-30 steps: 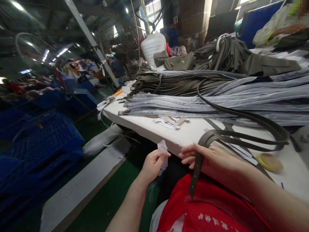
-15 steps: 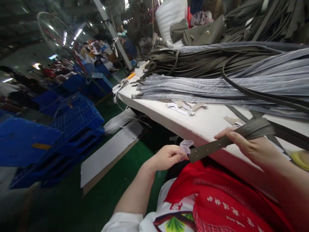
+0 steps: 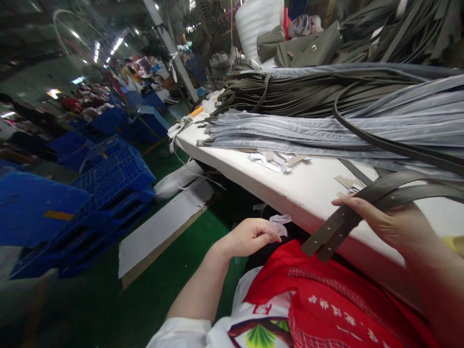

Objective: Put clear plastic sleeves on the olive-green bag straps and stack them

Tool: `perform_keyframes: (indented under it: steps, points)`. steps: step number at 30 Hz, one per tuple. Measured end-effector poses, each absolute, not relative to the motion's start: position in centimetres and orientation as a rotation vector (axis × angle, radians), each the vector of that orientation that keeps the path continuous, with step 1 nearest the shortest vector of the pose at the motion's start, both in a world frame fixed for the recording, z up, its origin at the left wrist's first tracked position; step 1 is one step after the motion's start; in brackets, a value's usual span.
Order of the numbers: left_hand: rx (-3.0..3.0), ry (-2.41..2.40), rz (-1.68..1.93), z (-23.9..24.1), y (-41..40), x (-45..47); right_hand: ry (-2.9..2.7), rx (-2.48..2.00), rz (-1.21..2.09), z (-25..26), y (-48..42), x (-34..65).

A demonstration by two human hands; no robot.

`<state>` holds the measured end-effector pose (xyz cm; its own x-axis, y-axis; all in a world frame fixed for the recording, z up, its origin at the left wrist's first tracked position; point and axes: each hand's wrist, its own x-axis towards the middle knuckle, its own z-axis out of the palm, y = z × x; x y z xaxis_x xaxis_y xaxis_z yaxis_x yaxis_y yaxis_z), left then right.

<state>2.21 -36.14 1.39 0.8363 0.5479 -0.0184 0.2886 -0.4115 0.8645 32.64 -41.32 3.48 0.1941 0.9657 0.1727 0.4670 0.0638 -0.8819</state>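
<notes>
Two dark olive straps [image 3: 335, 229] with punched holes near their ends hang over the table's front edge. My right hand [image 3: 389, 224] is closed on them, thumb along the top, and the straps loop back to the right over the table. My left hand [image 3: 252, 236] pinches a thin, whitish translucent strip [image 3: 278, 227] beyond the front edge, apart from the strap ends. Behind my right hand lies a thick bundle of straps in pale translucent film [image 3: 308, 130], with bare dark straps [image 3: 290, 94] stacked behind it.
Small paper and card scraps [image 3: 277, 159] lie on the white table [image 3: 232, 164]. At the back stand olive bag pieces [image 3: 308, 48] and a white foam roll [image 3: 259, 29]. Blue pallets [image 3: 112, 188] and a flat cardboard piece [image 3: 163, 227] are on the green floor at left.
The strap end has come away from my left hand, which keeps the translucent strip. Two strap ends now show side by side below my right hand, where one showed before.
</notes>
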Motion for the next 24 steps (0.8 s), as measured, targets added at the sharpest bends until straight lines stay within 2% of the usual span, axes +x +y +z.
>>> perform_keyframes:
  steps: [5,11,24]
  points:
    - [2.052,0.583,0.275,1.5,-36.3,2.5,-1.159,-1.372,0.549,4.4,-42.0,31.7]
    - [2.045,0.570,0.250,1.4,-36.4,2.8,-1.125,-1.196,0.627,4.4,-42.2,31.1]
    - [2.046,0.473,0.314,2.0,-36.7,3.3,-1.256,-1.372,0.817,4.1,-41.9,30.4]
